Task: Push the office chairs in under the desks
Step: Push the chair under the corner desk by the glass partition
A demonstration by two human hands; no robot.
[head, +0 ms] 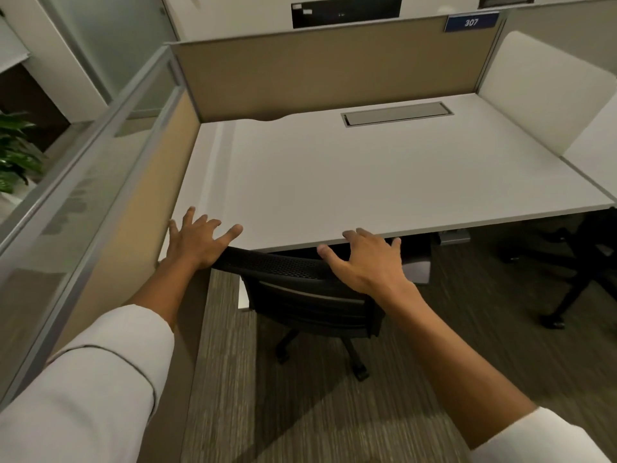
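A black mesh-backed office chair [300, 285] stands with its seat under the white desk [367, 175], its backrest top close against the desk's front edge. My left hand [197, 240] rests on the left end of the backrest top, fingers spread and lying over the desk edge. My right hand [364, 259] lies on the right end of the backrest top, fingers apart, not curled around it. The chair's wheeled base [354, 359] shows on the carpet below.
A tan partition panel [110, 235] with a glass top runs along the left. A tan back panel [327, 68] carries a blue sign reading 307. Another dark chair [577, 262] sits under the neighbouring desk at right. Striped carpet [300, 412] lies in front.
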